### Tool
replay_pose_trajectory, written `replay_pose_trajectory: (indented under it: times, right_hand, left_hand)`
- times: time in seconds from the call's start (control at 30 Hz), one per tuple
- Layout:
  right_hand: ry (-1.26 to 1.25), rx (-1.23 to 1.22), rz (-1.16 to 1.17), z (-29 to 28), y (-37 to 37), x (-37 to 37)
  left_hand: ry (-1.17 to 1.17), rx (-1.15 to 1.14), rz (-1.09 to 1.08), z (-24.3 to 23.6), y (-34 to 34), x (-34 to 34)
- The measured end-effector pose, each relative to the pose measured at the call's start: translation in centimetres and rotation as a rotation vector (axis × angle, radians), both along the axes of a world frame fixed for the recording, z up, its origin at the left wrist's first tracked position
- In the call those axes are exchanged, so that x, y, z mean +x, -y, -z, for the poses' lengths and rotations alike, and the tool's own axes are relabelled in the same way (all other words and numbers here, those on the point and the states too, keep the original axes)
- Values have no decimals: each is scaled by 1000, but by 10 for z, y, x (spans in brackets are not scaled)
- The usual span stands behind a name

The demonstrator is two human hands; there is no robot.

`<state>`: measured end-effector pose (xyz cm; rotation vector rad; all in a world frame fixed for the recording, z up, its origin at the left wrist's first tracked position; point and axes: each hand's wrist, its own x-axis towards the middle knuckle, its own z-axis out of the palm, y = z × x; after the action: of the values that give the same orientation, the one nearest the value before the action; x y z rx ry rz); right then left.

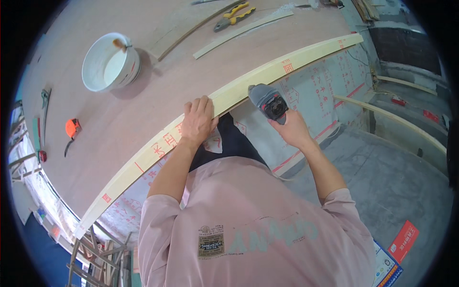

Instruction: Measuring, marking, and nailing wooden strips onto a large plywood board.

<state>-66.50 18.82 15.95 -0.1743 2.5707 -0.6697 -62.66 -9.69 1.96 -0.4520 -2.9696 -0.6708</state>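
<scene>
A long pale wooden strip (248,85) with red printed marks runs along the near edge of a broad brown board worktop (158,95). My left hand (197,119) is wrapped over the strip near its middle, fingers across the top and thumb at the near edge. My right hand (292,128) is closed round the grip of a grey pistol-shaped power tool (268,102), which looks like a cordless drill. The tool's nose is at the strip's near edge, to the right of my left hand. Whether its tip touches the wood I cannot tell.
On the worktop are a white bucket (111,62) with a brush, yellow-handled pliers (234,17), a thin wood strip (244,34) and an orange tape measure (72,127). Grey floor (354,162) lies to the right, with a red box (404,241) on it.
</scene>
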Motion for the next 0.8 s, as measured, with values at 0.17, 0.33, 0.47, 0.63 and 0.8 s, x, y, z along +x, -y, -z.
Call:
replay_pose_trajectory:
  times: [0.17, 0.33, 0.47, 0.63, 0.8]
  right_hand:
    - [89, 56, 108, 7, 20, -3]
    - [39, 96, 31, 7, 31, -2]
    - [-12, 90, 77, 4, 38, 1]
    - [31, 158, 43, 1, 33, 10]
    - [60, 167, 58, 3, 30, 14]
  left_hand:
    - [-28, 4, 22, 1, 2, 0]
    - [47, -18, 33, 0, 6, 0]
    - [26, -22, 34, 3, 4, 2]
    - [21, 32, 8, 5, 3, 2]
    - [56, 18, 26, 4, 2, 0]
